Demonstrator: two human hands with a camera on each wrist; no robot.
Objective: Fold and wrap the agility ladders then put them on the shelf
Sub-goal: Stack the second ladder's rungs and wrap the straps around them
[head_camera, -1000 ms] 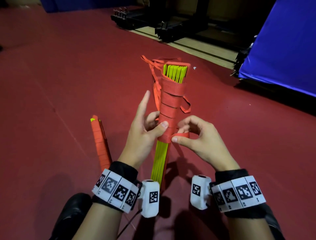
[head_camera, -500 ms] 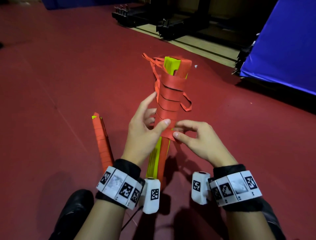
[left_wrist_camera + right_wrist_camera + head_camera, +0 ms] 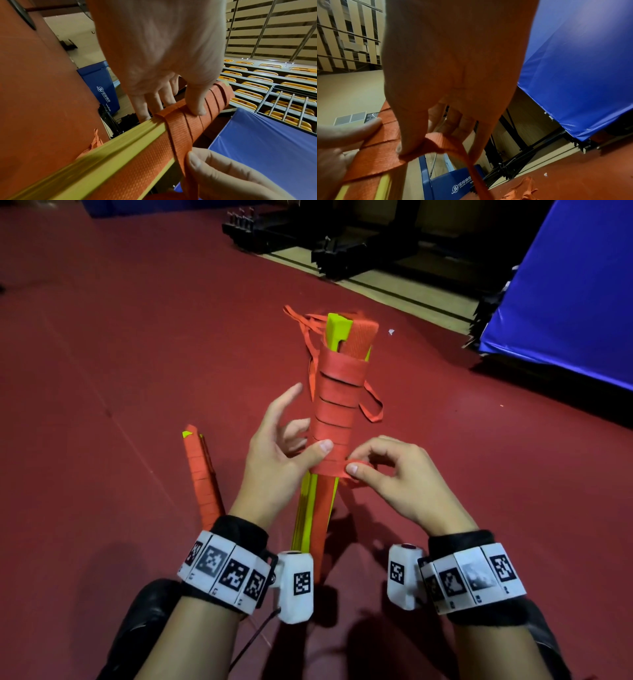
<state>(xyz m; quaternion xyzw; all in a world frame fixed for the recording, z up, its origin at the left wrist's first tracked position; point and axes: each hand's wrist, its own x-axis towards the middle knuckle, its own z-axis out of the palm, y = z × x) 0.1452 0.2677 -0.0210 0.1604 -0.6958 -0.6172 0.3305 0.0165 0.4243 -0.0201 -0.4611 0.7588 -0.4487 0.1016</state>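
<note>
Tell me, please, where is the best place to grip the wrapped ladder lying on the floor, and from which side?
Probably grip the wrapped ladder around its middle, coming from above. It is a long, narrow bundle lying flat on the floor, so fingers can close across its width, and its strap turns look tight there.

Blue padded mat (image 3: 101, 86): white round logo, Chinese characters, small Latin line beneath, partly legible "JINLING SPORTS". Wristband (image 3: 226, 573) squares: coded markers only.

Both forearms reach forward, wrists banded. The left hand (image 3: 274, 460), at 9 o'clock of the right, presses its thumb on what it steadies, index finger extended toward 12 o'clock. The right hand (image 3: 394, 477) pinches with thumb and curled fingers.
</note>
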